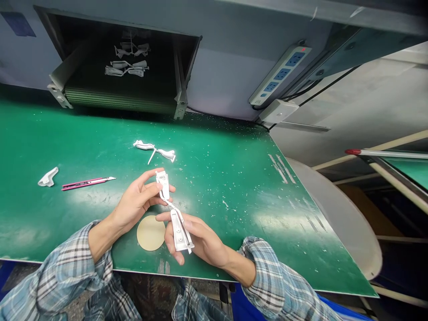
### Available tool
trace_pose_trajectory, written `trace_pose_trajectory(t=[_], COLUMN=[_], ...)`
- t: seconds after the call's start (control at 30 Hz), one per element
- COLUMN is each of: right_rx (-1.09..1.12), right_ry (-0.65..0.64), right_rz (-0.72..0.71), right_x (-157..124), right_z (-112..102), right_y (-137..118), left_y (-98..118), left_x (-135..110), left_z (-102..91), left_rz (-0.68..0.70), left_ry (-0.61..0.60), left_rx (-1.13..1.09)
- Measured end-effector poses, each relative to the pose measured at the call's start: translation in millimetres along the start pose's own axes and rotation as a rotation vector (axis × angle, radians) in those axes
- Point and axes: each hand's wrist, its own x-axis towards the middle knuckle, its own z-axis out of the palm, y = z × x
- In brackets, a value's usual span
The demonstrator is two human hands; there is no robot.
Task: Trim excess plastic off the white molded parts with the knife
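left hand (133, 205) and right hand (203, 240) on white plastic molding (178, 229)

Single head-worn view, facing forward and down over green workbench (83, 138); left hand (133, 203), right hand (197, 238) close below.

We have a green tabletop (217, 178), flecked with white bits, carrying a pink utility knife (87, 183) just beside a small white plastic piece (48, 177) on our left. Farther ahead lies a white molded plastic part (154, 151), and a round tan pad (150, 232) sits nearer us.
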Motion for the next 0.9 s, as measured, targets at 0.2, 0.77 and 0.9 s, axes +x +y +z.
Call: trace_pose_trajectory(t=[0.2, 0.77, 0.9], right_rx=[0.097, -0.393, -0.596], right_ry=[0.009, 0.192, 0.207], right_rz=[0.065, 0.077, 0.031], right_x=[1, 7, 4], right_z=[5, 1, -2], right_y=[-2, -7, -7], left_y=[0, -8, -14], left_x=[1, -1, -6], left_z=[-0.2, 5.0, 11.4], left_rz=[-0.004, 0.166, 0.256], left_ry=[-0.004, -0.017, -0.018], left_rx=[-0.014, 0.229, 0.288])
